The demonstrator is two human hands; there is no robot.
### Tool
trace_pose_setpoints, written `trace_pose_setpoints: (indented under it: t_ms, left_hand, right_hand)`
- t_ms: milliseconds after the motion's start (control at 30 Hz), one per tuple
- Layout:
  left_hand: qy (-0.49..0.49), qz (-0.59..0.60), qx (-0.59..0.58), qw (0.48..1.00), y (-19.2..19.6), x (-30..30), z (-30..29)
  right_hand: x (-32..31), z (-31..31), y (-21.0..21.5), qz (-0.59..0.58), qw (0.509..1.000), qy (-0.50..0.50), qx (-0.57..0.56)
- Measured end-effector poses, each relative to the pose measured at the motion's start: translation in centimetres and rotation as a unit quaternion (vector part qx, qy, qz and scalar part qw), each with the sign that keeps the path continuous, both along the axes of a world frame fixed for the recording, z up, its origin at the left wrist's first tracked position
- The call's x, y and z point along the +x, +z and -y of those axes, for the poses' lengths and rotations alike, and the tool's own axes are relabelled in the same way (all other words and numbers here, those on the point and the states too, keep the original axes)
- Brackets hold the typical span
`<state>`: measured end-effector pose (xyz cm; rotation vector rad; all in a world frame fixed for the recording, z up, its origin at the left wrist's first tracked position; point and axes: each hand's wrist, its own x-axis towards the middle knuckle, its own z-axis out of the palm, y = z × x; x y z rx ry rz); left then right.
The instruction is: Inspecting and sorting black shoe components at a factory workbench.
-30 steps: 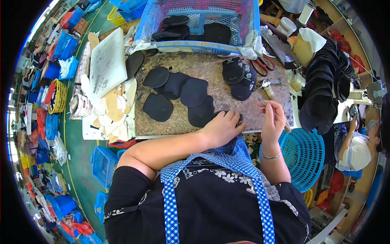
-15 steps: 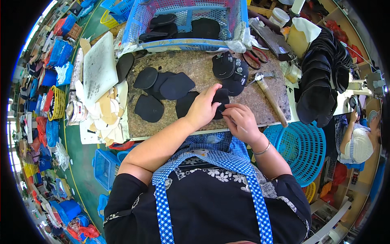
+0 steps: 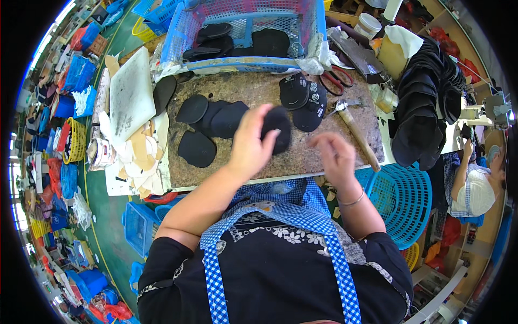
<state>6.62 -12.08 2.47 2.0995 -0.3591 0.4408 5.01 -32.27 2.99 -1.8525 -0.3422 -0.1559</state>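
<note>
At the centre of the frame, the left hand (image 3: 249, 144) grips a flat black oval fabric piece (image 3: 278, 128), fingers curled around its edge, lifted above the brown stone-topped workbench (image 3: 302, 156). Just to the right, the right hand (image 3: 334, 156) is blurred; I cannot tell how open it is. More black oval pieces (image 3: 208, 121) lie left of centre.

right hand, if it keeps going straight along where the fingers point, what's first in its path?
Probably the black pieces with pale markings lying up-table of the right hand. The hand is blurred and its height over the worktable is unclear, so that's a guess.
</note>
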Motion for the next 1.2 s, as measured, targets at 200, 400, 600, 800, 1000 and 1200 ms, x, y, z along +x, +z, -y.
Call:
trace_pose_setpoints:
  t_ms: [200,400,600,800,1000,1200]
  left_hand:
    - [0.069,0.098,0.254,0.96,2.3,1.6,0.0]
    - [-0.084,-0.085,0.117,0.986,0.0,5.6,4.9]
    - [-0.077,-0.138,0.15,0.976,-0.6,5.6,5.2]
    - [-0.077,-0.11,0.146,0.98,-1.2,4.5,5.5]
    - [-0.093,-0.098,-0.062,0.989,-1.9,1.9,5.4]
    - [-0.19,-0.414,-0.434,0.777,-0.8,1.1,4.3]
  right_hand:
    - [7.3,1.4,-1.5,0.211,0.906,-0.189,-0.315]
    - [10.9,0.7,-2.7,0.158,0.888,-0.158,-0.403]
    - [12.1,0.3,-4.4,0.254,0.892,-0.098,-0.361]
    - [14.6,1.1,-3.6,0.251,0.912,-0.02,-0.325]
    - [9.0,-2.0,-0.5,0.077,0.968,-0.19,-0.148]
    - [1.9,-2.6,-0.1,-0.02,0.973,-0.029,0.227]
